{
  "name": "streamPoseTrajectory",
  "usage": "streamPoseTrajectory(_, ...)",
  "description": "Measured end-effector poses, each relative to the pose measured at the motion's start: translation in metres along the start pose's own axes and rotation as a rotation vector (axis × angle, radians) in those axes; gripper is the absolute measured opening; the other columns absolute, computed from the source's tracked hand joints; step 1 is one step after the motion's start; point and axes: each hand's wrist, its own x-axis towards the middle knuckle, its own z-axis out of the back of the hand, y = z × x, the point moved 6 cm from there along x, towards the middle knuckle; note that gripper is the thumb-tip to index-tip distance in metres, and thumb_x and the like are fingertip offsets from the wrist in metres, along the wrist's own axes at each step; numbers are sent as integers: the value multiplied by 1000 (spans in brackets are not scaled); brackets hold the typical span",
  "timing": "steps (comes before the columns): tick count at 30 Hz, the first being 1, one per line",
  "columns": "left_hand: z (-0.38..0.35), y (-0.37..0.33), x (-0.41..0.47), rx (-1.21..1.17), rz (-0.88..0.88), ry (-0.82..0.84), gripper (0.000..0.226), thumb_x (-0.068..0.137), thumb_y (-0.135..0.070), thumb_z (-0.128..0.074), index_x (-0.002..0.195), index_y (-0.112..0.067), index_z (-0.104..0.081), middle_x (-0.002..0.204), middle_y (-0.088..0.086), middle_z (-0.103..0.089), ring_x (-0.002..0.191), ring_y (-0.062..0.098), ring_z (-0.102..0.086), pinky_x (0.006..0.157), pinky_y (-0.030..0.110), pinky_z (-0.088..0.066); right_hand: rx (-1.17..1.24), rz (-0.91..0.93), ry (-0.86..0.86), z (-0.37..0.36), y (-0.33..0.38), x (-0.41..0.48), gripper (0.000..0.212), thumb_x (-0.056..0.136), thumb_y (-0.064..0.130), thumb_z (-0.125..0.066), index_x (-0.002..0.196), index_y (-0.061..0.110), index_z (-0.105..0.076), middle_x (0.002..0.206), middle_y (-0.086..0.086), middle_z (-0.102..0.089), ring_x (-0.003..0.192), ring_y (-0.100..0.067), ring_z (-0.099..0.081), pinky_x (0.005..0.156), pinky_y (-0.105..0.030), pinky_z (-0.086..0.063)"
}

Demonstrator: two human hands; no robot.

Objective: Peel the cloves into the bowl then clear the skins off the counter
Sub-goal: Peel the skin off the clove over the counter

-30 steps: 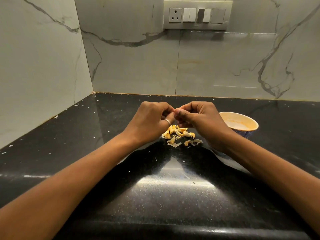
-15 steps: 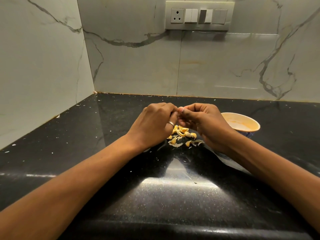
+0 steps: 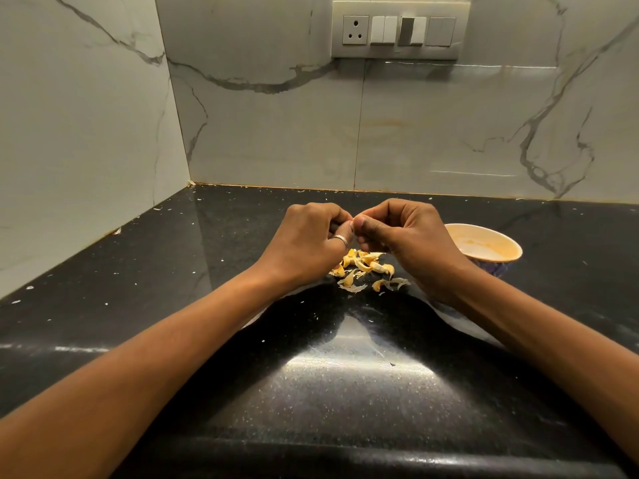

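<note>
My left hand [image 3: 307, 236] and my right hand [image 3: 404, 233] meet fingertip to fingertip above the black counter [image 3: 138, 299], both with fingers curled and pinching a small clove that is almost wholly hidden between them. A ring sits on a left finger. Directly below the hands lies a pile of yellowish garlic skins [image 3: 364, 269] on the counter. A small bowl [image 3: 501, 255] with a pale inside stands just right of my right hand; its contents are not clear.
Marble walls close the corner at the left and back. A switch panel with a socket [image 3: 399, 29] hangs on the back wall. Small white flakes are scattered over the counter. The counter's front edge runs along the bottom.
Both hands stay joined over the skin pile, with only small shifts of the fingers. The camera has tilted slightly.
</note>
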Motion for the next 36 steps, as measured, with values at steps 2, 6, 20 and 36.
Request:
streamPoseTrajectory(2, -1, -2, -1, -12, 5, -3, 11, 96, -15, -65, 100, -9, -73, 77, 0, -72, 67, 12, -71, 62, 39, -61, -12, 5, -9, 0, 1, 0, 15, 91, 11, -68, 101, -1, -69, 84, -12, -73, 71, -13, -69, 67, -22, -57)
streamPoseTrajectory(6, -3, 1, -1, -44, 35, 2, 10, 97, -13, -64, 100, -9, -72, 74, 0, -71, 65, 13, -72, 61, 40, -62, -19, 2, -21, -2, 0, -1, 14, 92, 12, -68, 100, 1, -69, 86, -13, -74, 73, -16, -70, 69, -25, -59)
streamPoseTrajectory(20, -4, 5, 0, 19, 15, 9, 14, 98, -16, -61, 99, -10, -73, 75, 2, -71, 65, 15, -71, 62, 42, -60, -8, -9, -24, -2, 0, -1, 11, 93, 10, -67, 99, 1, -69, 84, -13, -73, 72, -17, -70, 69, -26, -60)
streamPoseTrajectory(36, -5, 7, -2, -506, 345, 116, 10, 100, -11, -58, 104, -7, -67, 85, 9, -71, 76, 16, -73, 61, 34, -62, 247, -128, 10, 2, -3, 4, 15, 96, 5, -60, 106, -1, -69, 81, -7, -72, 73, -11, -68, 68, -21, -57)
